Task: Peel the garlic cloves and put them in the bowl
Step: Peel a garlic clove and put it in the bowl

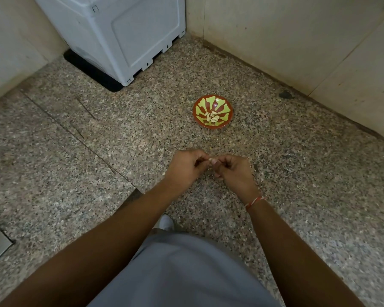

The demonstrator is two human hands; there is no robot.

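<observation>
A red bowl (212,100) with a green leaf pattern stands on the speckled floor ahead of me. Several peeled garlic cloves (212,117) lie in its middle. Nearer to me, my left hand (183,168) and my right hand (235,171) meet fingertip to fingertip above the floor. Both pinch one small pale garlic clove (210,160), which is mostly hidden between the fingers. A red and white thread is tied around my right wrist.
A grey-white appliance (124,34) on a black mat stands at the back left. Tiled walls (297,41) close the corner behind and to the right of the bowl. My grey-clad knee (182,271) fills the bottom centre. Pale bits of peel lie on the floor (75,173) near my hands.
</observation>
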